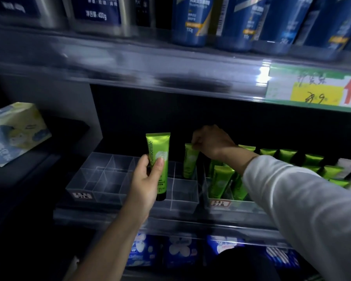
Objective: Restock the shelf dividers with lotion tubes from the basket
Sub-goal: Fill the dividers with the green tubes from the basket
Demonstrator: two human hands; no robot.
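My left hand (145,179) grips a green chamomile lotion tube (158,159), cap down, in front of a clear divider tray (101,179) whose visible cells hold nothing. My right hand (210,141) pinches the top of a second green tube (189,161) standing tilted at that tray's back right cell. A second clear tray (231,203) to the right holds several green tubes (221,181) upright. The basket is out of view.
More green tubes (312,159) line the shelf at the far right. Blue tubes (193,19) and dark cans stand on the shelf above, behind a price rail with a green and yellow tag (314,88). A tissue pack (14,130) lies at the left. Blue packs (180,250) sit below.
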